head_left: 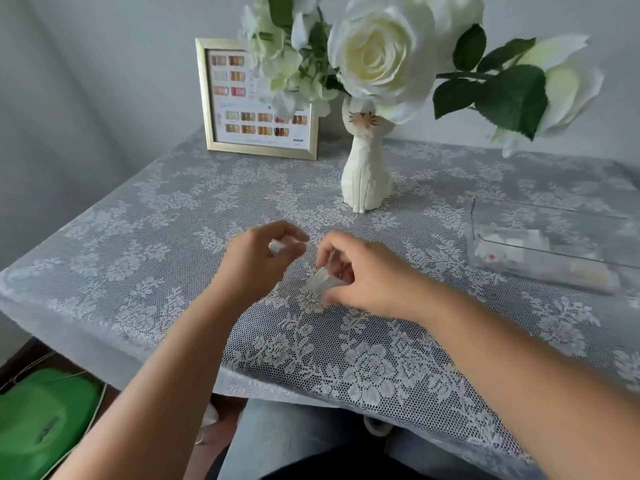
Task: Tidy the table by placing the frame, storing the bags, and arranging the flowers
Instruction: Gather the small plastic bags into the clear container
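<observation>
A gold frame (pixel 258 98) with a chart of small coloured swatches stands upright at the back of the table. Beside it a white cat-shaped vase (pixel 365 168) holds large white flowers (pixel 381 53) with green leaves. Over the middle of the table, my left hand (pixel 258 261) pinches one end of a small clear plastic bag (pixel 320 280). My right hand (pixel 360 271) grips the other end. The bag is thin and see-through, and my fingers partly hide it. Both hands hover just above the lace tablecloth.
A clear plastic box (pixel 554 251) with small white packets inside sits at the right edge of the table. A grey lace tablecloth (pixel 138 237) covers the table. A green object (pixel 41 420) lies on the floor at lower left. Grey walls stand behind the table.
</observation>
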